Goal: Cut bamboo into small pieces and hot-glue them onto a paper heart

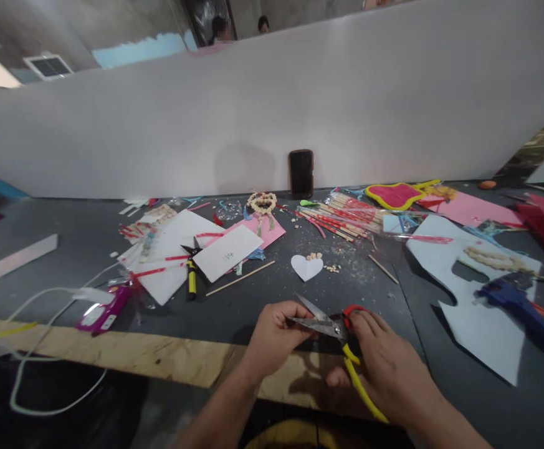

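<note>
Over the near edge of the table, my right hand (pixel 386 358) grips a pair of scissors (pixel 321 321) with red and yellow handles, blades spread apart and pointing left. My left hand (pixel 276 337) is closed, its thumb and fingertips pinched together right at the blades. What it pinches is too small and too hidden to name; a tiny pale bit shows between the blades. Just beyond lies a white paper heart (pixel 305 268), with small pale chips (pixel 332 269) on and beside it. A thin wooden stick (pixel 238 279) lies to the heart's left.
Yellow-and-black pliers (pixel 191 280) and a white card (pixel 227 252) lie left, near a purple device (pixel 106 308). Red-patterned sticks (pixel 337 221) lie behind. A phone (pixel 301 173) leans on the white partition (pixel 159 125). Cut white paper (pixel 481 324) and a blue glue gun (pixel 524 305) are right.
</note>
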`<action>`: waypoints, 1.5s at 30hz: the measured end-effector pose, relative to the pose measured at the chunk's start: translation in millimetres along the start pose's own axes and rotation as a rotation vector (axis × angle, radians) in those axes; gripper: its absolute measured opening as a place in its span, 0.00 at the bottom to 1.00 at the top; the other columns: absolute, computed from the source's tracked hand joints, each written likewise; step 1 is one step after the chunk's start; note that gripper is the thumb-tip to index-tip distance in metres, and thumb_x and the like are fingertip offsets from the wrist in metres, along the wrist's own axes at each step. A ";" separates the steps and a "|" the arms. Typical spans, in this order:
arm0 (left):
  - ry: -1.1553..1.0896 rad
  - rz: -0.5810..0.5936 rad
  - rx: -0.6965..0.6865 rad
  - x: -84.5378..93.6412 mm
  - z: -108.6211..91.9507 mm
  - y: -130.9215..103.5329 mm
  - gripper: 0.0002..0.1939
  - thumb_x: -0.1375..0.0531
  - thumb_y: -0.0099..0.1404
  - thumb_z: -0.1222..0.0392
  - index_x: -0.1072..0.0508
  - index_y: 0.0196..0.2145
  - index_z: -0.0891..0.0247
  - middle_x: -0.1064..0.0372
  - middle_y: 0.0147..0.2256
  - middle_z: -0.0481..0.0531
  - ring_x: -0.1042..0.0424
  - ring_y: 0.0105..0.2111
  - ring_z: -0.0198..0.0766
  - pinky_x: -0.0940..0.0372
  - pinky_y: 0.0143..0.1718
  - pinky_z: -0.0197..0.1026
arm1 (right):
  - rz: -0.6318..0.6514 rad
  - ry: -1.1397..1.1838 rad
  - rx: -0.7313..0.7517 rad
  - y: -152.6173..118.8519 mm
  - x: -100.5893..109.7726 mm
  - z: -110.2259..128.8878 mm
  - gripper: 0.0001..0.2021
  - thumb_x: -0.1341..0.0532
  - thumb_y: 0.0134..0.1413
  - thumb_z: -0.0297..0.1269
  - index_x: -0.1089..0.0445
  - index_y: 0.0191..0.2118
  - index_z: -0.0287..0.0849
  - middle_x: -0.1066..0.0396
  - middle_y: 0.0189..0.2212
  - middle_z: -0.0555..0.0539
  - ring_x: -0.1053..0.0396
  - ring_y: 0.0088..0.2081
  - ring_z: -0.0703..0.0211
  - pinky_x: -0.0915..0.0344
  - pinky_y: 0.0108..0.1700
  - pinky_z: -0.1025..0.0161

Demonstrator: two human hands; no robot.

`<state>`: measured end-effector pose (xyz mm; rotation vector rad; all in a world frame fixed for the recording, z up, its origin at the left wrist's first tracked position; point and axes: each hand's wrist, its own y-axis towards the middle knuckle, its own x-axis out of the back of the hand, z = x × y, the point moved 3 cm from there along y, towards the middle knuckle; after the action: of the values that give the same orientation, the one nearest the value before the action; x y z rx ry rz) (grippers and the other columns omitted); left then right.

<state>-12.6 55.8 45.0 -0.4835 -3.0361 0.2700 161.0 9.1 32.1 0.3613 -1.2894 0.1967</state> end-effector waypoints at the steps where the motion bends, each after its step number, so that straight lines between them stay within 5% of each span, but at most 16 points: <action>1: -0.007 0.011 0.011 0.3 0.1 0.3 0.03 0.39 0.49 0.69 0.27 0.20 0.67 0.30 0.19 0.48 0.33 0.22 0.32 0.40 0.24 0.30 | -0.007 -0.015 0.010 0.0 -0.5 -0.1 0.21 0.39 0.45 0.39 0.37 0.45 0.34 0.30 0.41 0.36 0.33 0.42 0.46 0.34 0.41 0.53; 7: -0.096 0.052 0.026 -1.7 7.2 0.8 0.04 0.39 0.53 0.64 0.28 0.24 0.67 0.30 0.20 0.49 0.32 0.22 0.32 0.38 0.26 0.31 | -0.029 -0.021 0.032 0.3 -2.2 -0.9 0.16 0.42 0.52 0.42 0.35 0.42 0.33 0.28 0.37 0.36 0.29 0.36 0.48 0.32 0.36 0.56; 13: -0.020 -0.049 -0.018 -3.6 14.0 -0.4 0.06 0.40 0.57 0.60 0.27 0.29 0.67 0.29 0.25 0.50 0.31 0.26 0.34 0.37 0.28 0.32 | 0.038 0.053 -0.017 2.3 -1.1 -1.2 0.14 0.47 0.56 0.42 0.33 0.40 0.36 0.26 0.31 0.40 0.28 0.30 0.52 0.33 0.31 0.59; 25: 0.306 -0.217 -0.218 -6.4 6.5 -11.1 0.06 0.42 0.57 0.67 0.24 0.30 0.64 0.25 0.28 0.49 0.29 0.30 0.34 0.36 0.33 0.32 | 0.030 0.052 -0.101 -1.1 -4.0 -1.9 0.18 0.45 0.54 0.46 0.35 0.44 0.38 0.26 0.35 0.39 0.27 0.36 0.50 0.32 0.36 0.57; 32: 0.275 -0.215 -0.203 -11.2 6.1 -8.6 0.07 0.43 0.57 0.69 0.24 0.28 0.64 0.25 0.27 0.48 0.28 0.29 0.34 0.36 0.32 0.31 | -0.030 0.112 -0.197 -7.1 -5.8 -7.2 0.17 0.44 0.53 0.46 0.39 0.45 0.40 0.28 0.33 0.43 0.28 0.34 0.51 0.32 0.33 0.58; 37: 0.191 -0.205 -0.162 -12.9 9.5 -5.8 0.06 0.42 0.56 0.69 0.25 0.27 0.65 0.25 0.26 0.49 0.28 0.28 0.35 0.36 0.30 0.31 | -0.073 0.107 -0.018 -5.0 -4.6 -2.0 0.20 0.49 0.60 0.39 0.45 0.57 0.44 0.31 0.42 0.41 0.30 0.41 0.55 0.33 0.40 0.60; 45: 0.191 -0.185 -0.141 -8.2 13.1 -6.3 0.07 0.43 0.58 0.63 0.26 0.26 0.67 0.27 0.24 0.50 0.30 0.25 0.35 0.37 0.27 0.32 | -0.023 0.220 0.033 -2.3 -3.5 6.5 0.22 0.41 0.51 0.44 0.40 0.51 0.39 0.35 0.42 0.39 0.36 0.42 0.50 0.35 0.44 0.53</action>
<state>-7.8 45.1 33.0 -0.2172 -2.8969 0.0005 154.9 4.7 29.9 0.3720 -1.0658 0.2317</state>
